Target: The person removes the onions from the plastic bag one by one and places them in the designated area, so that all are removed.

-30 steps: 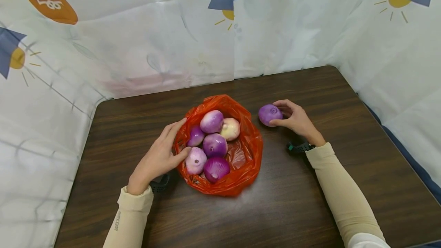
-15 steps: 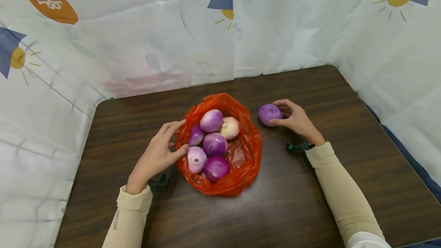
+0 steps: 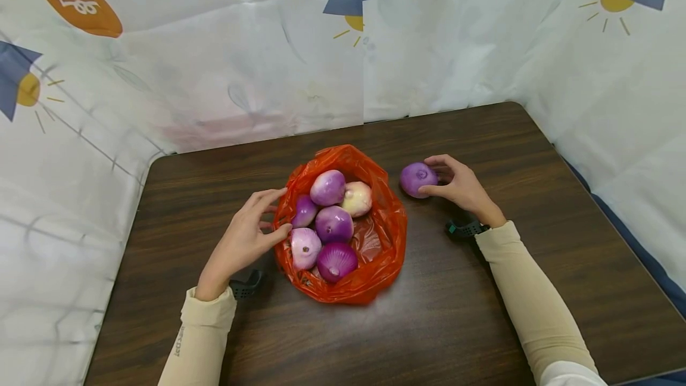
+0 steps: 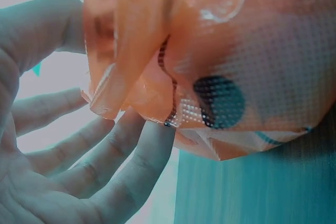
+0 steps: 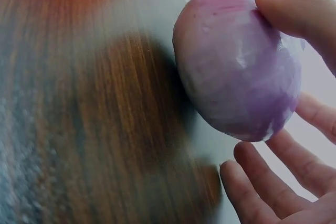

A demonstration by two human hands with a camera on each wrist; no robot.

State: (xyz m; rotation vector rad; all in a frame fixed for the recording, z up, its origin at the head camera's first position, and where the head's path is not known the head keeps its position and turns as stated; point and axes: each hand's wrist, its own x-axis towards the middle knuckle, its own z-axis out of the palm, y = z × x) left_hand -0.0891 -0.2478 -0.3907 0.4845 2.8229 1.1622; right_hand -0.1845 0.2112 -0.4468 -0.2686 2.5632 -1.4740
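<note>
In the head view, a crumpled red plastic bag (image 3: pixel 393 246) stands with its mouth wide and rim rolled down. Several red onions (image 3: pixel 334 224) sit inside it, with one pale, yellowish onion (image 3: pixel 357 199) on the right. My left hand (image 3: pixel 243 237) touches the bag's left side, thumb near the rim and fingers spread loosely; in the left wrist view, fingertips (image 4: pixel 157 135) lie against the plastic. To the right of the bag, my right hand (image 3: pixel 461 186) holds one purple red onion (image 3: pixel 417 180) on the table, its thumb (image 5: pixel 286 6) against the skin and fingers curved behind.
The dark wood-grain table (image 3: pixel 455 326) has rounded far corners. Behind it and at both sides hangs a white printed cloth (image 3: pixel 241 46). A dark wristband (image 3: pixel 464 229) is on the right wrist, and another band (image 3: pixel 246 285) on the left.
My left hand has drawn back slightly to the left, its thumb off the onions and nearer the rim. The onion at my right hand has shifted very slightly left.
</note>
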